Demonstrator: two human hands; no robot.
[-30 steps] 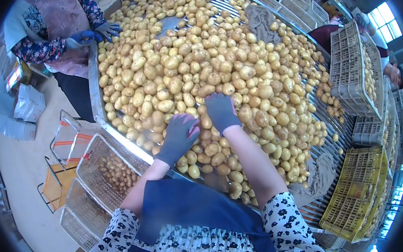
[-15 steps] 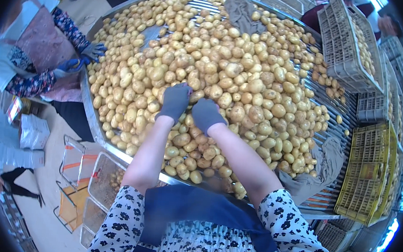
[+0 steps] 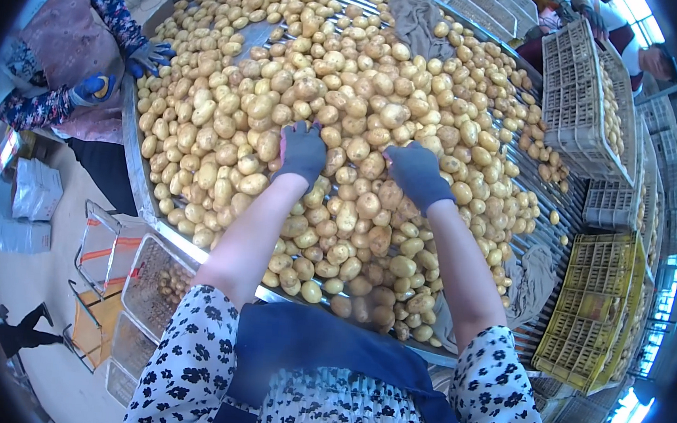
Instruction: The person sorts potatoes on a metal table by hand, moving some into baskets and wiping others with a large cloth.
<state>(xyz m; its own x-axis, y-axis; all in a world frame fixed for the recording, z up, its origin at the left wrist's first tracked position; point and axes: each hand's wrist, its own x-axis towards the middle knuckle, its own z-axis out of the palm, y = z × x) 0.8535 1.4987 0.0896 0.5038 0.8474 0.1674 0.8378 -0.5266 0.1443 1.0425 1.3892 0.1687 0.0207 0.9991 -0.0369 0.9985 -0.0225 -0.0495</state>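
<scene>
A navy apron point(image 3: 328, 342) stands just in front of the potato heap point(image 3: 356, 93). The potatoes lie loose on a slatted metal table point(image 3: 568, 204). On the heap's near half, the left hand point(image 3: 302, 153) and right hand point(image 3: 419, 176), both grey-gloved, touch potatoes, well apart from each other; their fingers curve downward, but I cannot tell whether either grips one.

Each potato should prove firm, fairly light, smooth-skinned and quick to roll, bruising if dropped; hold it round its middle, fingers and palm wrapped about it.

Right of the heap are a crumpled grey cloth point(image 3: 531, 284) and a yellow plastic crate point(image 3: 581, 306). At its left edge is a co-worker's gloved hand point(image 3: 150, 55); on its far side, another grey cloth point(image 3: 418, 25).
</scene>
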